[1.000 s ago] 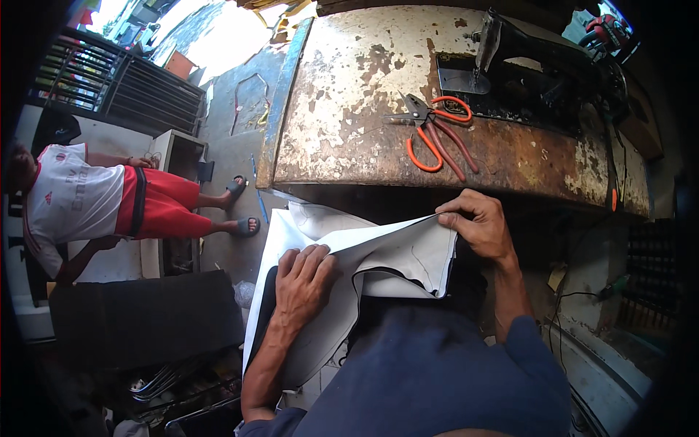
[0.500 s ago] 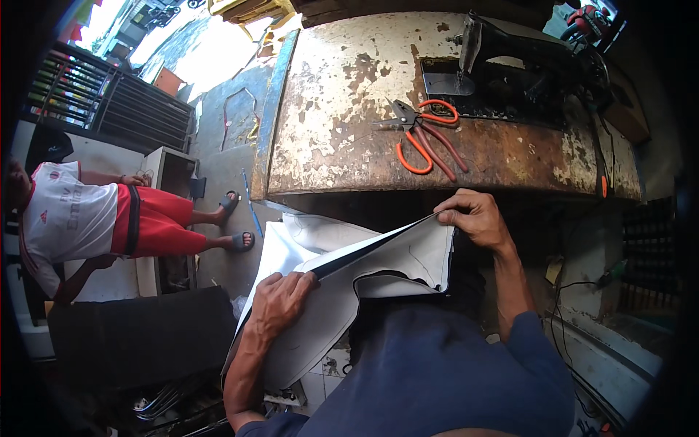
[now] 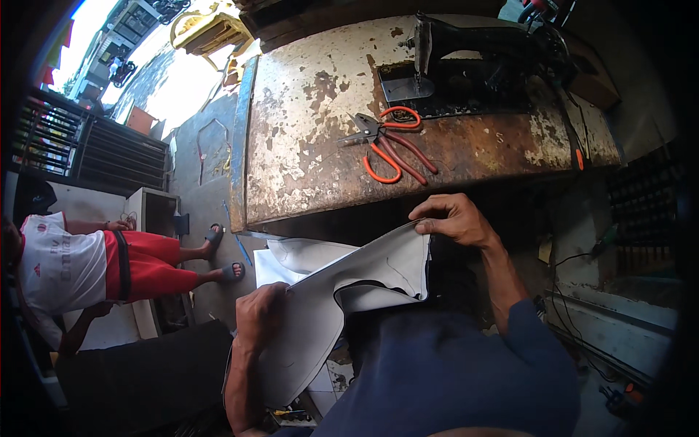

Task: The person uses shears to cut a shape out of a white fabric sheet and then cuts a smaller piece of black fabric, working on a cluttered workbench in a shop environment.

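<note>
Left hand (image 3: 260,315), yours: best drawing lightly against the right; curled closed on the upper edge of the white sheet (image 3: 313,320), fingertips hidden.
White sheet, with a dark curved edge: hung between your hands, spilling down beside the left; even tension should hold its upper edge straight, uncreased.
Orange-handled scissors (image 3: 400,126): on the worktop (image 3: 291,182), beyond and between your hands.
Right hand (image 3: 457,221), yours: thumb and fingers pinched on the sheet's upper right corner; a small, firm pinch likely suits best.
Sewing machine (image 3: 473,38), dark: on the worktop, beyond the right hand.
</note>
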### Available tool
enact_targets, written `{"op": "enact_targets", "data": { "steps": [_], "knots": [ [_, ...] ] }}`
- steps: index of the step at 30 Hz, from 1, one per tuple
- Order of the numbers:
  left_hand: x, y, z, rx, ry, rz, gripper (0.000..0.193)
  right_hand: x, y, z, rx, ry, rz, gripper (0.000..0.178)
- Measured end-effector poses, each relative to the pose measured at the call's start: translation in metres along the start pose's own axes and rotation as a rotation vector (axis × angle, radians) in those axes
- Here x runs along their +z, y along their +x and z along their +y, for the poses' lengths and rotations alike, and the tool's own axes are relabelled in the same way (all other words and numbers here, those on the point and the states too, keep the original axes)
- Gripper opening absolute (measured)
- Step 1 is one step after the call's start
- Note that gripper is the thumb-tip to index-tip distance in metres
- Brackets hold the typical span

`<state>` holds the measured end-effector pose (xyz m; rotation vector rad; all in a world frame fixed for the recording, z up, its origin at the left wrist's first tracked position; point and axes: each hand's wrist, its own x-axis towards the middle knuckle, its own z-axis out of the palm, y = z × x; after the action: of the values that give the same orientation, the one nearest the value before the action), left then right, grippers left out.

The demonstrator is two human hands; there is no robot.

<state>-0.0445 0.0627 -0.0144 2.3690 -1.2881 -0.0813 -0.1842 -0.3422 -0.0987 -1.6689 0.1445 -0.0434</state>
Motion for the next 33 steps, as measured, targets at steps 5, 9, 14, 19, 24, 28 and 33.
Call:
{"op": "enact_targets", "data": {
  "steps": [5,9,14,19,24,28,33],
  "knots": [
    [0.0,0.002,-0.005,-0.048,-0.015,-0.01,0.014,-0.001,-0.005,-0.003,0.067,0.048,-0.021,0.03],
    [-0.003,0.008,-0.008,-0.07,-0.029,-0.032,0.014,-0.001,-0.007,-0.002,0.081,0.084,-0.001,0.027],
    [0.001,0.012,-0.014,-0.092,-0.024,-0.039,0.015,0.004,-0.004,-0.002,0.032,-0.023,0.103,0.021],
    [0.004,0.016,-0.016,-0.127,-0.017,-0.024,0.014,0.011,0.0,0.006,0.119,-0.023,0.167,0.019],
    [0.0,0.021,-0.014,-0.135,-0.001,-0.084,0.014,0.009,-0.006,0.009,0.079,0.006,0.192,0.018],
    [0.005,0.017,-0.02,-0.143,-0.008,-0.05,0.016,0.01,-0.005,0.005,0.066,-0.023,0.187,0.017],
    [0.006,0.022,-0.013,-0.193,-0.009,-0.09,0.015,0.006,-0.006,0.002,0.094,-0.146,0.179,0.018]
  ]
}}
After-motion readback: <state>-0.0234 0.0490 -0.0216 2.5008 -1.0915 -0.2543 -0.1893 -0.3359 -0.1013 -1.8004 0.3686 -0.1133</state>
